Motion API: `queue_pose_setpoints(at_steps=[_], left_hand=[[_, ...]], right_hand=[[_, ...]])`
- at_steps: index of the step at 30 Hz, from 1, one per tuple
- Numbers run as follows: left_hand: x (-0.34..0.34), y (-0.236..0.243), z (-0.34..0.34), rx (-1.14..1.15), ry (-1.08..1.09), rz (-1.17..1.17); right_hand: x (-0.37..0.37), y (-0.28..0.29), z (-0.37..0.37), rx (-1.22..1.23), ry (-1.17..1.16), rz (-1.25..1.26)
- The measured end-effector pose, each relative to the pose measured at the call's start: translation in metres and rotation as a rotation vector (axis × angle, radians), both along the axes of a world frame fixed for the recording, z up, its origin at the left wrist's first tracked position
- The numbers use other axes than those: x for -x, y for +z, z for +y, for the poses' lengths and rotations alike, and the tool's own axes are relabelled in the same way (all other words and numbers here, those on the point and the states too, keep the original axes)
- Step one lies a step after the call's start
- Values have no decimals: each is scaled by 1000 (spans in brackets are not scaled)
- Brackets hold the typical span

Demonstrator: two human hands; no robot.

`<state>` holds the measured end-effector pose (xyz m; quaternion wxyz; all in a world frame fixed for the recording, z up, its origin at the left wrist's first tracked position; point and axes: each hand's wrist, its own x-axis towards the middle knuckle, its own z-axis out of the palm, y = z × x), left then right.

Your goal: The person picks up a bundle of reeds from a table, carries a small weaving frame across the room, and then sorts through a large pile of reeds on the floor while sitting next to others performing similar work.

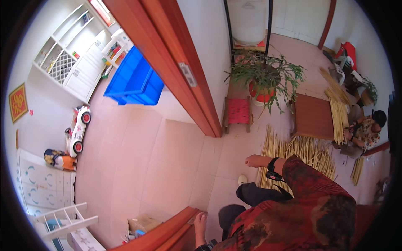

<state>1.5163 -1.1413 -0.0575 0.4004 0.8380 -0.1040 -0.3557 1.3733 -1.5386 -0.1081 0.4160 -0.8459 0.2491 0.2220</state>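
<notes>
Red-brown wooden door: left hand is lying at edge, swing possibly pinching; right hand hanging; both finger spreads indiscernible.

Mottled red top over dark trousers

The top is deep red, clouded with large black and olive-brown blotches toward its near right side. Its right sleeve is wide, ends short of the wrist and carries rows of small dark marks. Past it, a black strap circles the right wrist, with a small boxy black module bearing a light-and-red patch. The right hand and left hand are bare; a dark wristband shows partly on the left. The trousers are plain blue-black, with one cream shoe beyond, its style too small to tell
</notes>
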Motion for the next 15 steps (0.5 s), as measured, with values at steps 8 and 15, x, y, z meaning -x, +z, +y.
queue_pose_setpoints(at_steps=[8,15], left_hand=[[-121,-31,-60,-134,-666,-16],[-190,-40,-114,-229,-738,-19]], right_hand=[[-12,6,-39,138,-108,21],[-6,-27,-63,284,-191,143]])
